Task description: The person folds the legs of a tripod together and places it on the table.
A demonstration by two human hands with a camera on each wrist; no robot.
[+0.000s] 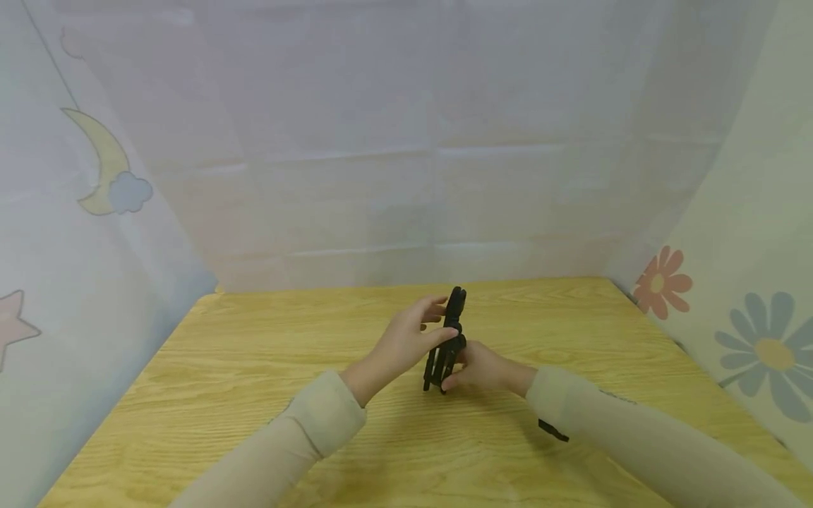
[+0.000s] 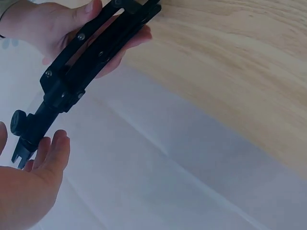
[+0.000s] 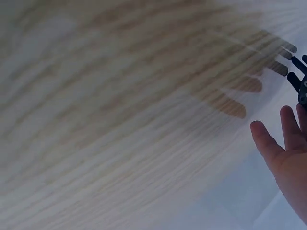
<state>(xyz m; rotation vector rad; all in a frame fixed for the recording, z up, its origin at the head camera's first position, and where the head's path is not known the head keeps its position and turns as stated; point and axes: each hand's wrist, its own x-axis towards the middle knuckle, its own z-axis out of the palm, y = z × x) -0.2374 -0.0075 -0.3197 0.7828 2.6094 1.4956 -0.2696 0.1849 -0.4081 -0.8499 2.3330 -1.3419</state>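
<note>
A slim black folded mini tripod (image 1: pixel 452 346) stands tilted above the table between both hands, its legs pointing down in the head view. My right hand (image 1: pixel 488 370) holds it by the legs, with the thumb on one side and the fingers behind, as the left wrist view shows. Up at the narrow top end, near a round knob (image 2: pixel 18 122), my left hand (image 1: pixel 406 340) has its thumb and fingers spread around the stem. Its fingertips (image 2: pixel 61 139) lie right beside the stem. Only part of the tripod legs (image 3: pixel 296 79) enters the right wrist view.
The wood-grain table (image 1: pixel 267 353) spreads beneath both arms. Pale sheets enclose it: a back sheet (image 1: pixel 381 141), a left one with a moon print (image 1: pixel 108 169), and a right one with flower prints (image 1: pixel 773 353). A black piece (image 1: pixel 552 430) shows under the right sleeve.
</note>
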